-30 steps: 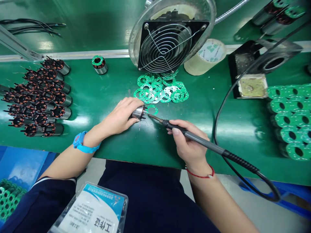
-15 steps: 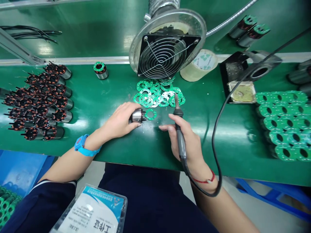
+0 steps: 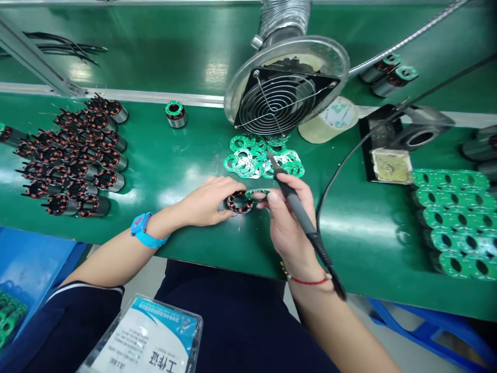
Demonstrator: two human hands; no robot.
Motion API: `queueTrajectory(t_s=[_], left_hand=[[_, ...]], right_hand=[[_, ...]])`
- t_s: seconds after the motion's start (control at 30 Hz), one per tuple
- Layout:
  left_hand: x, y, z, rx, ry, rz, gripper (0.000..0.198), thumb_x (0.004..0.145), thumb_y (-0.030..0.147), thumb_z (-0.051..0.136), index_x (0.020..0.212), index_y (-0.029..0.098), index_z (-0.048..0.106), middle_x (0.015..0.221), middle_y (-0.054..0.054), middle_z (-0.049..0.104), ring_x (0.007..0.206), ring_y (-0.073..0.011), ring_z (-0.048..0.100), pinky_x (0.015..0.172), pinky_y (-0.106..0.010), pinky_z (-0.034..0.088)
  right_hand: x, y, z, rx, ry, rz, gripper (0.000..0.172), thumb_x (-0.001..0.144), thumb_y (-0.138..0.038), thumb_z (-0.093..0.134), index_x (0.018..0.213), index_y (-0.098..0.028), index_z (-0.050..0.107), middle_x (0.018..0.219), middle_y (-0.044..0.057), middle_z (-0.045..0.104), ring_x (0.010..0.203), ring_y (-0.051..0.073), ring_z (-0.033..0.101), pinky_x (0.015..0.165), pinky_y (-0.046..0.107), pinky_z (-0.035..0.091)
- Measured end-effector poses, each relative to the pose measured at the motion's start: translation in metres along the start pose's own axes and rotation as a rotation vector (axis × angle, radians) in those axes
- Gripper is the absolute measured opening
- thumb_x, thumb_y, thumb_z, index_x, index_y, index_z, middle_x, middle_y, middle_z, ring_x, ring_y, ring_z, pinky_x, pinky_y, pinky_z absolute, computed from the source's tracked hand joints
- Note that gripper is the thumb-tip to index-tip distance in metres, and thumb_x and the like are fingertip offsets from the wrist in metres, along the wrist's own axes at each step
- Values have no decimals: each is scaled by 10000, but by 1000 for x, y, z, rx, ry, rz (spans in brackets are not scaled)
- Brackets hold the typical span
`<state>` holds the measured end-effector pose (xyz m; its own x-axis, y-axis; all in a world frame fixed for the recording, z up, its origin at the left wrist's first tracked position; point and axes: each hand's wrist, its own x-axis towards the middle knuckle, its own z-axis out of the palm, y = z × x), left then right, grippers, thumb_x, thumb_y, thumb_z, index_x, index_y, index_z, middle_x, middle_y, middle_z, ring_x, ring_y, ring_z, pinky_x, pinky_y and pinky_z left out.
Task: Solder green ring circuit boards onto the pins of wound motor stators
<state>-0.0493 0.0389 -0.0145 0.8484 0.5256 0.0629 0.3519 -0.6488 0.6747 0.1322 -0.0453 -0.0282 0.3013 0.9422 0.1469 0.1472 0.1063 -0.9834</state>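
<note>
My left hand (image 3: 205,202) is closed around a motor stator (image 3: 239,203), its copper-wound end tilted up toward me. In my right hand (image 3: 287,225) lies a soldering iron (image 3: 298,208), its tip pointing up and away over the pile of boards. The same hand's thumb and fingers also pinch a green ring-shaped circuit board (image 3: 257,191), seen edge-on right beside the stator's open end. Whether board and stator touch, I cannot tell. Just beyond my hands is a pile of loose ring boards (image 3: 244,161).
Many bare stators (image 3: 79,168) stand at the left. One stator with a board (image 3: 175,115) stands apart. A fume-extractor fan (image 3: 274,106) overhangs the pile, beside a solder-wire spool (image 3: 330,122). To the right are an iron stand (image 3: 415,132), a sponge (image 3: 391,167) and rows of board-topped stators (image 3: 454,220).
My left hand has turned the stator so its wound end faces up. My right hand has moved left and picked up the ring board. The camera view has shifted slightly.
</note>
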Motion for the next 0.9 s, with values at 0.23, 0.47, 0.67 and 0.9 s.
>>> queueTrajectory(t_s=[0.23, 0.47, 0.67, 0.9], left_hand=[[1, 1, 0, 80, -63, 16, 365, 889, 327, 601, 1211, 160, 559, 1166, -127, 653, 1081, -280, 583, 941, -427, 396], [-4, -3, -15, -40, -92, 69, 296, 937, 241, 484, 1194, 194, 622, 1153, -83, 697, 1082, -235, 593, 978, -412, 427], [-2, -3, -11, -76, -53, 49, 303, 880, 147, 471, 1134, 177, 633, 1099, -86, 692, 1035, -226, 600, 961, -414, 468], [2, -8, 9, -47, 10, 14, 308, 921, 283, 576, 1207, 171, 556, 1175, -121, 651, 1111, -265, 578, 992, -453, 452]], right_hand=[[0, -6, -6, -229, -221, -182, 426, 911, -330, 605, 1295, -268, 432, 936, 29, 680, 799, 194, 660, 722, 366, 563], [-20, -8, -26, -555, -329, -33, 524, 881, -400, 625, 1342, -267, 414, 1229, 123, 634, 1053, 285, 664, 887, 479, 553], [-11, -18, -36, -613, -314, -32, 539, 880, -441, 630, 1343, -256, 424, 1140, 111, 655, 909, 258, 661, 785, 433, 557], [-5, -25, -11, -837, -272, -385, 409, 915, -252, 565, 1316, -216, 492, 1028, 105, 664, 859, 285, 568, 733, 433, 514]])
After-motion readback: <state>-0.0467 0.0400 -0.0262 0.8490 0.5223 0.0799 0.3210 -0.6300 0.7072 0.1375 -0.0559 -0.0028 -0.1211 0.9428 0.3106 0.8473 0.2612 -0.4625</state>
